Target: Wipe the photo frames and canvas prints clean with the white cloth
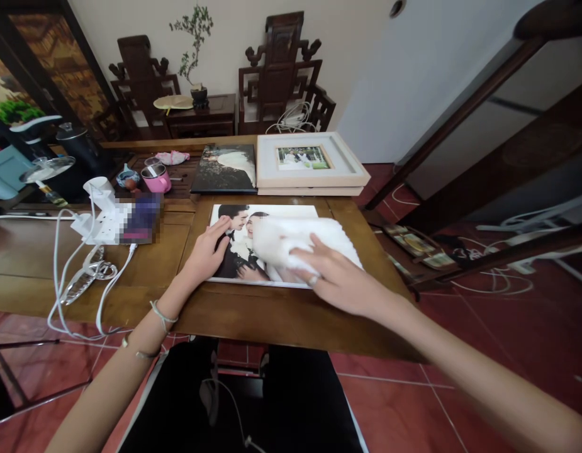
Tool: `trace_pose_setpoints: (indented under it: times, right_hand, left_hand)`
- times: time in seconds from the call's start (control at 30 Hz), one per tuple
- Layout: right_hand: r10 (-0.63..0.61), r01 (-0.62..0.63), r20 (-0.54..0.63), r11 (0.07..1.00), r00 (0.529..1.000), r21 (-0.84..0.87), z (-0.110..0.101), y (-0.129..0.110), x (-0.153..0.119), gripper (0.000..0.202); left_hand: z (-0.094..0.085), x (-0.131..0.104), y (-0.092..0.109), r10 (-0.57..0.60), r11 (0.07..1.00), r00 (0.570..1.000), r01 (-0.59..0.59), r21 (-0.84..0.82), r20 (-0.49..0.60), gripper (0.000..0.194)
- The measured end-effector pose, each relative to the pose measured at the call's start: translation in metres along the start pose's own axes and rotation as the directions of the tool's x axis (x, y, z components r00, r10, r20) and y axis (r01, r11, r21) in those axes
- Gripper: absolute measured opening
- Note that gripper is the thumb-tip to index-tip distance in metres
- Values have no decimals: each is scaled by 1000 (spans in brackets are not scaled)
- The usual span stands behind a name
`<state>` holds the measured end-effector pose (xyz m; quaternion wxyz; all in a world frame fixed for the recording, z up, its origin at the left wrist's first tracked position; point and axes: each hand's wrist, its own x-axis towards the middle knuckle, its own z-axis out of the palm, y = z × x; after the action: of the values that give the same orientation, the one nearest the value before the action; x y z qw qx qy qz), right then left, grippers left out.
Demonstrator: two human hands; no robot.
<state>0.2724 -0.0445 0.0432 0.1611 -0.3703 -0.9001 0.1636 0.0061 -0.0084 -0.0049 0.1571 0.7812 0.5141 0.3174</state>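
Observation:
A wedding photo panel (237,251) lies flat on the wooden table, showing a couple in dark and white clothes. My left hand (209,246) rests on the panel's left edge with its fingers stretched out, holding nothing. On the right part of the picture, my right hand (335,277) presses a fluffy white cloth (335,236) against the surface, its thumb and fingers gripping the fabric. Hand and cloth are slightly smeared by motion. The cloth covers much of the panel's right side and overhangs its right edge.
Behind the panel lie a dark photo panel (227,168) and stacked pale wooden frames (314,179). Leftward are a power strip (106,223) with white cables, a pink mug (157,181) and a black kettle (80,151). The table (291,321) ends close to my legs.

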Motion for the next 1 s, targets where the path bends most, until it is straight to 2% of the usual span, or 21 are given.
trace_pose_setpoints:
  times: [0.1,0.17,0.27,0.33,0.43,0.53,0.6,0.7,0.77,0.9,1.0]
  right_hand:
    - [106,-110,-67,991,992,-70,6,14,29,25]
    - [103,-107,-54,991,993,-78,11,9,45,27]
    - [-30,30,36,999,999,-21,19,-13,56,30]
    - [-159,156,99,987,982,39,22,-27,52,27]
    - [-329,304,164,939,930,161,22,-41,36,24]
    - [-396,346,175,902,902,259,12,-44,14,25]
    - [-343,287,187,919,921,272,3,-40,2,25]
    - [-129,84,181,968,975,235,-4,-23,-7,23]
    - [16,-40,115,977,993,208,-3,-7,-3,30]
    - [168,-140,-84,954,982,264,5,15,34,35]
    - [217,-154,-86,874,972,461,8,15,79,36]
  left_hand:
    - [-3,0,3,-6,999,999,3,-50,-46,43]
    - [-5,0,5,-29,992,997,20,-124,-78,44]
    - [-8,-1,7,-90,965,989,58,-254,-117,49]
    - [-10,-1,8,-117,953,985,75,-294,-127,53]
    - [-10,-1,8,-129,955,982,86,-283,-137,57]
    - [-8,-1,8,-97,970,986,63,-236,-136,57]
    - [-6,-2,8,-58,985,992,39,-167,-112,53]
    - [-4,-2,7,-20,998,999,18,-66,-43,45]
    - [-3,-2,7,-12,999,1000,12,-37,-2,43]
    - [-3,-2,7,-13,1000,999,13,-16,35,42]
    - [-3,-2,7,-4,1000,999,5,-13,44,42]
